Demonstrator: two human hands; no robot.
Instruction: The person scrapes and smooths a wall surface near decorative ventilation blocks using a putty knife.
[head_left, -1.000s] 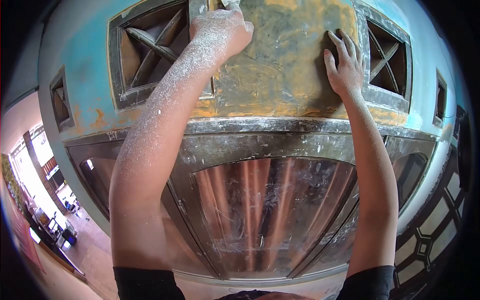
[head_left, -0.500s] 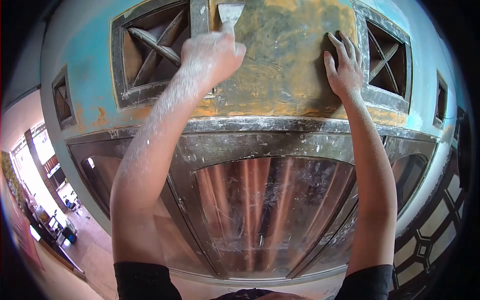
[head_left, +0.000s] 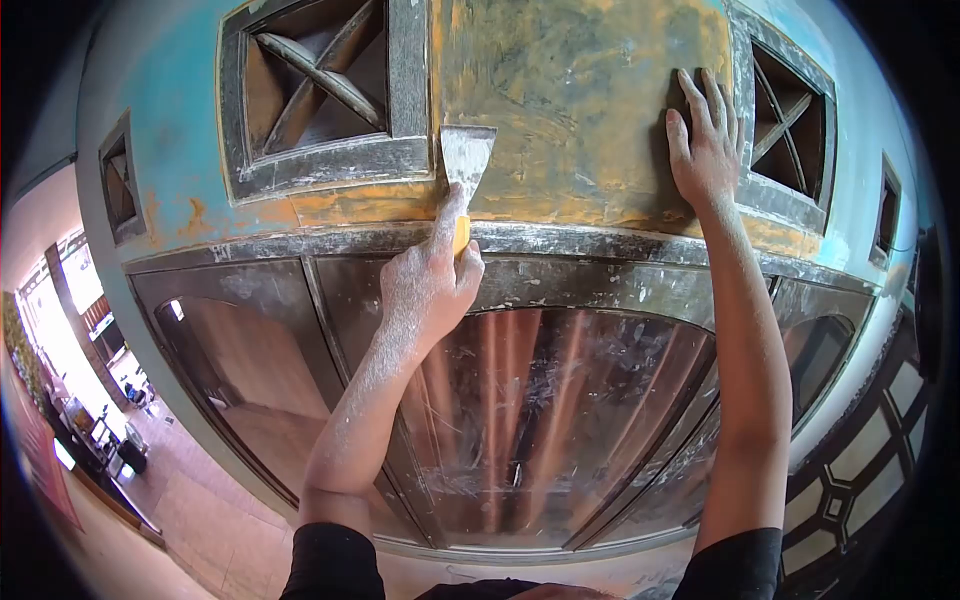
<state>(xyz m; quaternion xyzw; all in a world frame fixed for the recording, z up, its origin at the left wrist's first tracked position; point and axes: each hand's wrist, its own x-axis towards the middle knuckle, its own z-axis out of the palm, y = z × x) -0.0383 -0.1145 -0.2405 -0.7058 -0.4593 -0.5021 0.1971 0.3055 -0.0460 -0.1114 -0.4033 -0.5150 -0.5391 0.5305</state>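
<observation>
My left hand (head_left: 425, 283), dusted white, is wrapped round the yellow handle of a putty knife (head_left: 467, 158), with the index finger stretched along it. The knife's wide, whitened blade points up and lies against the patchy ochre and grey wall panel (head_left: 560, 120), close to the corner of the left vent frame. Over at the panel's right side, my right hand (head_left: 708, 150) rests against the surface, its fingers spread and holding nothing. It is beside the right vent opening (head_left: 790, 120).
A left vent opening (head_left: 318, 85) has crossed wooden bars. Below the panel runs a worn ledge (head_left: 560, 240) above a dark wooden door with glass (head_left: 545, 420) and pinkish curtains behind it. Turquoise paint (head_left: 180, 130) covers the wall at left. A tiled floor (head_left: 215, 500) shows lower left.
My left hand has come down with the putty knife, from the top of the panel to its lower left part. My right hand stays against the panel in nearly the same place.
</observation>
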